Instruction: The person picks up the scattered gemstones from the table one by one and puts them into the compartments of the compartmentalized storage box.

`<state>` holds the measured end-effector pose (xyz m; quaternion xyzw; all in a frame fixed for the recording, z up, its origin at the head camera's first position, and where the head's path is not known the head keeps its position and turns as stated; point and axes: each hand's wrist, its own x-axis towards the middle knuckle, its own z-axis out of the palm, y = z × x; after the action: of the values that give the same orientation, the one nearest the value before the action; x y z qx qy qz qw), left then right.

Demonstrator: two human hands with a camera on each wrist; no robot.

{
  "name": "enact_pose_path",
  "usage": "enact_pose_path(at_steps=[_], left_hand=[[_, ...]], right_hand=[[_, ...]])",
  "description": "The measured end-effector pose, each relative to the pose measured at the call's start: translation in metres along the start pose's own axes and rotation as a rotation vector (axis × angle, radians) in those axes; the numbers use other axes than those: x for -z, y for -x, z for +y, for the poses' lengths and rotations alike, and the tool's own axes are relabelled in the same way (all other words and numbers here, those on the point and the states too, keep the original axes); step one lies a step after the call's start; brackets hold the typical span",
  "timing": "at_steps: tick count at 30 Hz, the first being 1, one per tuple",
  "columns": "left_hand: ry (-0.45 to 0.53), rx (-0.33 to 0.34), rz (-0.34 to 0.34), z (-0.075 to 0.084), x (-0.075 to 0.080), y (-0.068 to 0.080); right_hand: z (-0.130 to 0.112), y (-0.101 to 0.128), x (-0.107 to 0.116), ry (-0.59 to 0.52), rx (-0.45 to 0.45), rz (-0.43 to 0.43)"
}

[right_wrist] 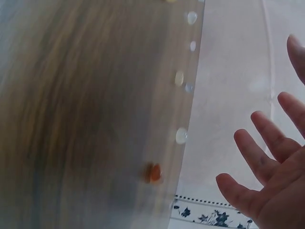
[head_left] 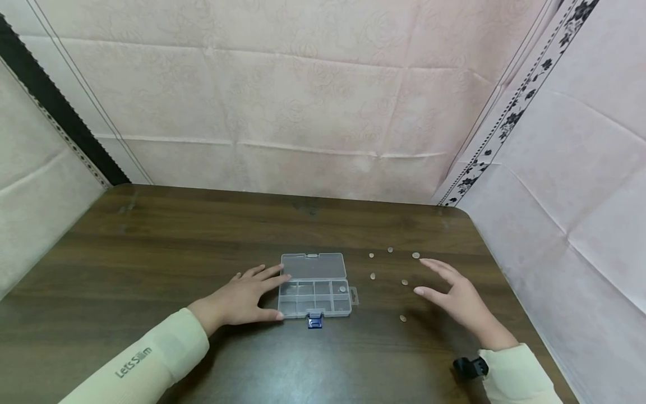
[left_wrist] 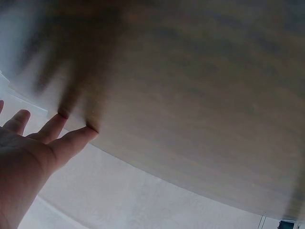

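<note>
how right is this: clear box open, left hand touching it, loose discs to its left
The side is wrong: the head view shows the loose discs to the right of the clear box. The box is open and the left hand touches it.

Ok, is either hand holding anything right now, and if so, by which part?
Nothing is gripped. The left hand only touches the box at its left side, fingers spread; the right hand is empty, thumb and fingers apart.

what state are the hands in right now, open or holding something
Left hand: open, at the left edge of the clear box.
Right hand: open, holding nothing.
</note>
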<state>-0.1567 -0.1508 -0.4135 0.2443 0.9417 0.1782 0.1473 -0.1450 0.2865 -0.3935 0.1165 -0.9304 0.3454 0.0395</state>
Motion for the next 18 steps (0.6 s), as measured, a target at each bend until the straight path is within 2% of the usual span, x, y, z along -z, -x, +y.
enact_pose_path(at_steps=[18], left_hand=[[0.003,-0.005,0.0,0.001,0.0,0.0]], right_hand=[[0.022,0.002,0.015,0.079,-0.123,-0.109]])
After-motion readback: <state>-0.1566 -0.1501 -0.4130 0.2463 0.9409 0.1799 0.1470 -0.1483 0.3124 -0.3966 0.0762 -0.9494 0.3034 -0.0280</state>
